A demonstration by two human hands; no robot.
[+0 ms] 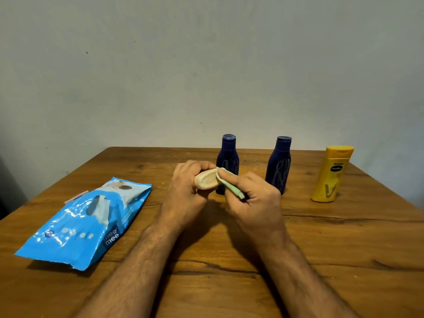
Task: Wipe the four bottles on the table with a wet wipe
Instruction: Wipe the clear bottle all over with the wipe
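**Cream bottle mid-wipe, held above counter centre**

Left hand [183, 187] curled round cream bottle [206, 179], base toward camera. Right hand [252, 196] pinching green wipe [229, 182] against base. Probably light, stiff, slick when wet; best gripped round body. Three bottles upright near far edge.

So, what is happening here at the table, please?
A person is cleaning bottles. The left hand holds a cream bottle tipped on its side above the table, and the right hand rubs its bottom with a green wipe. Two dark blue bottles and a yellow bottle stand upright behind. An open blue wipe pack lies to the left.
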